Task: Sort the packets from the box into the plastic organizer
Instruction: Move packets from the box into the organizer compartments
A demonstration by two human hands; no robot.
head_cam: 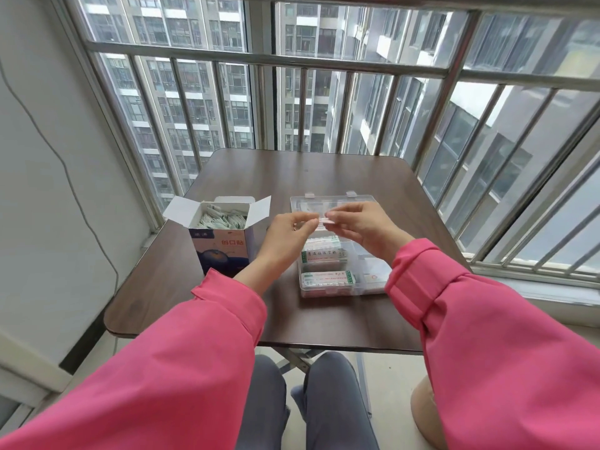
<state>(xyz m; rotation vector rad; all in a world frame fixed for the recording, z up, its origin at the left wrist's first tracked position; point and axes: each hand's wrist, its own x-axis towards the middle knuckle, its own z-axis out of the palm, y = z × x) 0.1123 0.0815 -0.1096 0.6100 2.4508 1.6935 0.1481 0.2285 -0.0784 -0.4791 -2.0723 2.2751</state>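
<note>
An open blue-and-white cardboard box [224,251] full of small white packets [220,220] stands on the left of the brown table [324,177]. To its right lies a clear plastic organizer [328,292] with its lid [357,201] open flat behind it. Stacks of green-and-white packets [326,254] lie in its left compartments. My left hand [289,235] and my right hand [360,224] meet above the organizer, and their fingertips pinch the two ends of one small white packet [324,220].
Metal window bars [266,60] rise just behind the table's far edge, and a white wall with a hanging cable [65,164] runs along the left. My knees sit under the near edge. A tan stool [425,414] stands at the lower right.
</note>
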